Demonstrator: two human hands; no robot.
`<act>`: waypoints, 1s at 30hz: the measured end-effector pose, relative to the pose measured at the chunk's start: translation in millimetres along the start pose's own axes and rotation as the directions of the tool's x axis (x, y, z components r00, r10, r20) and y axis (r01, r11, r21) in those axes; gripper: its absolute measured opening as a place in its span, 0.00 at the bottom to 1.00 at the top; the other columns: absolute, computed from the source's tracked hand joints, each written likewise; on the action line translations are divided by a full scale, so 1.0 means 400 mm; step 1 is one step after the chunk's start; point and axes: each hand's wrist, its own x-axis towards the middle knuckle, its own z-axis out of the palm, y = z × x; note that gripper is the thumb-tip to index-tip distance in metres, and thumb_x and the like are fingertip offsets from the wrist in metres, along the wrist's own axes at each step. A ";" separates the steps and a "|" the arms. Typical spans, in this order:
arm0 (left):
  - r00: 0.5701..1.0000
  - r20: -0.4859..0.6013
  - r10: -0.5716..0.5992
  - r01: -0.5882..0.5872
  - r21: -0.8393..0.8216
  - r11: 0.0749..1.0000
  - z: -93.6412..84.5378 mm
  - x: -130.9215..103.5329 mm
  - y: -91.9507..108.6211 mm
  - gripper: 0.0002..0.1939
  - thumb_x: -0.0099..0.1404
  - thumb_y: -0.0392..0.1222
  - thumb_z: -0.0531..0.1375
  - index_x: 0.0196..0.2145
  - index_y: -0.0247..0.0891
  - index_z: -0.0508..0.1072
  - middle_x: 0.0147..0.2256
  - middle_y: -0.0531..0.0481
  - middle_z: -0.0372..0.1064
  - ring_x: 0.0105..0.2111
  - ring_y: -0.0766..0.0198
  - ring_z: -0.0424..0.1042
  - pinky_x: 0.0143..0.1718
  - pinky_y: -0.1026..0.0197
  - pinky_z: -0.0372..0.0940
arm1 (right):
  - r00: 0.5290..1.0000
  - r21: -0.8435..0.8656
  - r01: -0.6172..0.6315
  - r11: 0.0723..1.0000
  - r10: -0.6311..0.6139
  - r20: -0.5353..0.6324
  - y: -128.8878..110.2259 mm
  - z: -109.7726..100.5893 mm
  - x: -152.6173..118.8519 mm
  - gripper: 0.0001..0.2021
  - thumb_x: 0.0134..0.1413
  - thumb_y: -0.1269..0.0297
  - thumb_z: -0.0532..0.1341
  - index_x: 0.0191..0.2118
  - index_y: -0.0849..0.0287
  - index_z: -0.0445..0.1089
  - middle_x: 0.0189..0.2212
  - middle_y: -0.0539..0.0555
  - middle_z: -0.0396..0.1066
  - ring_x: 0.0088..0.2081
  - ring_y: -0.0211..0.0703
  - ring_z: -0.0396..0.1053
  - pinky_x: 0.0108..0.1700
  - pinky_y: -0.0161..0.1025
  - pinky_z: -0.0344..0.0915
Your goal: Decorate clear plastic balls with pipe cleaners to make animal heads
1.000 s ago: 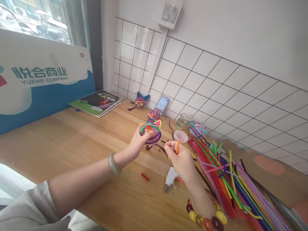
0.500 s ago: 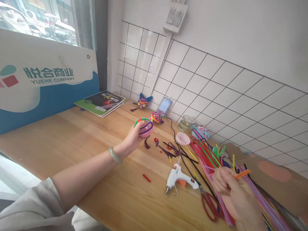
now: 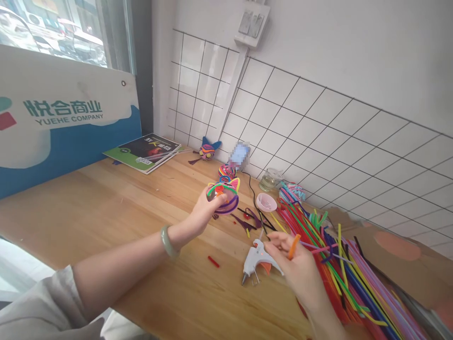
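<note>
My left hand (image 3: 208, 208) grips a small pink bowl-shaped craft piece (image 3: 230, 202) edged with green and purple pipe cleaners. Pointed yellow and pink ears and an orange patch show on it. My right hand (image 3: 293, 262) is closed on a slim orange piece (image 3: 294, 246) that sticks up past the thumb; its other end is hidden by the fingers. Just left of that hand lies a white hot glue gun (image 3: 255, 259) on its wire stand, its handle partly covered. Behind the hands are cut dark scraps (image 3: 244, 224) and a small pink bowl (image 3: 266, 202).
A large bundle of coloured pipe cleaners (image 3: 347, 274) spreads over the right side beside cardboard (image 3: 385, 250). At the back stand a blue-eared craft figure (image 3: 208, 150), a phone (image 3: 239, 156) and a glass jar (image 3: 271, 179). A magazine (image 3: 145, 153) lies at the back left.
My right hand has moved left from the pipe cleaner bundle to beside the glue gun, keeping the orange piece. My left hand has turned the craft piece, bringing its ears into sight.
</note>
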 end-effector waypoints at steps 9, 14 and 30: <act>0.984 0.168 -0.053 0.030 0.133 0.991 0.021 -0.055 0.000 0.26 0.54 0.54 0.67 0.46 0.39 0.67 0.39 0.46 0.74 0.41 0.54 0.74 0.41 0.56 0.69 | 0.994 0.095 0.110 0.989 -0.112 0.011 -0.092 0.133 0.034 0.17 0.46 0.52 0.67 0.33 0.55 0.61 0.23 0.43 0.60 0.23 0.35 0.60 0.26 0.33 0.61; 0.983 0.169 -0.071 0.041 0.176 0.984 0.024 -0.060 0.023 0.30 0.52 0.54 0.68 0.48 0.38 0.65 0.37 0.48 0.74 0.38 0.55 0.75 0.37 0.58 0.69 | 0.992 0.112 0.119 0.987 -0.121 0.019 -0.075 0.156 0.042 0.16 0.48 0.52 0.66 0.34 0.55 0.62 0.27 0.46 0.64 0.29 0.38 0.64 0.33 0.36 0.64; 0.977 0.207 -0.056 0.023 0.158 0.987 0.030 -0.062 0.024 0.31 0.53 0.52 0.68 0.48 0.36 0.63 0.40 0.46 0.73 0.41 0.56 0.74 0.38 0.60 0.70 | 0.995 0.179 0.069 0.981 -0.081 0.055 -0.054 0.152 0.045 0.16 0.49 0.53 0.66 0.35 0.55 0.61 0.25 0.43 0.61 0.27 0.36 0.60 0.30 0.34 0.57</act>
